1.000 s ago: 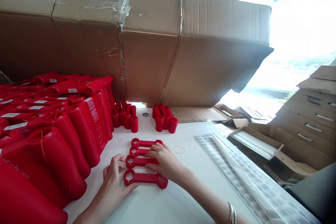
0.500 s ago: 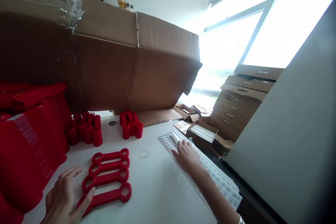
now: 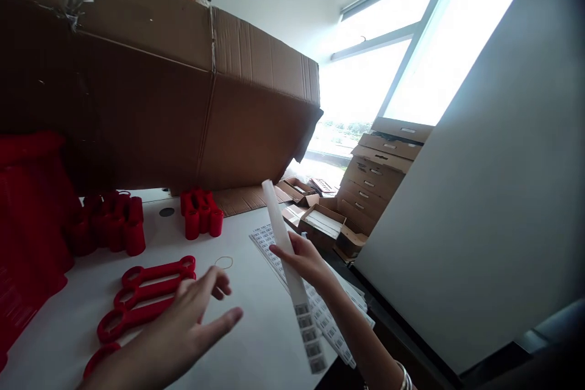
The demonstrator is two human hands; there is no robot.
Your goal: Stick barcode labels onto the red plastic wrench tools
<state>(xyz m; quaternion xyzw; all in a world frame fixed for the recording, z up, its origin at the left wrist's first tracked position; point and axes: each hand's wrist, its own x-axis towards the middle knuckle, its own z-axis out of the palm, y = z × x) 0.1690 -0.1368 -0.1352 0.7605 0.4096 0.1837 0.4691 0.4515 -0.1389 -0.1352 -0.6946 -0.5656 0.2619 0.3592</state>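
On white table (image 3: 256, 329) by bright window (image 3: 356, 103), 4 red wrenches (image 3: 150, 289); label strip (image 3: 278, 219) aloft.

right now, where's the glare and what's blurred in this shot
Head view: the window is blown out white; the cardboard box face sits in deep shadow; the left hand is motion-blurred up close; the label strip in the right hand reads sharper; straight edges lean from wide-angle distortion.

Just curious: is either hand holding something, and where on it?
The right hand grips the long label strip near its middle; the left hand is empty.
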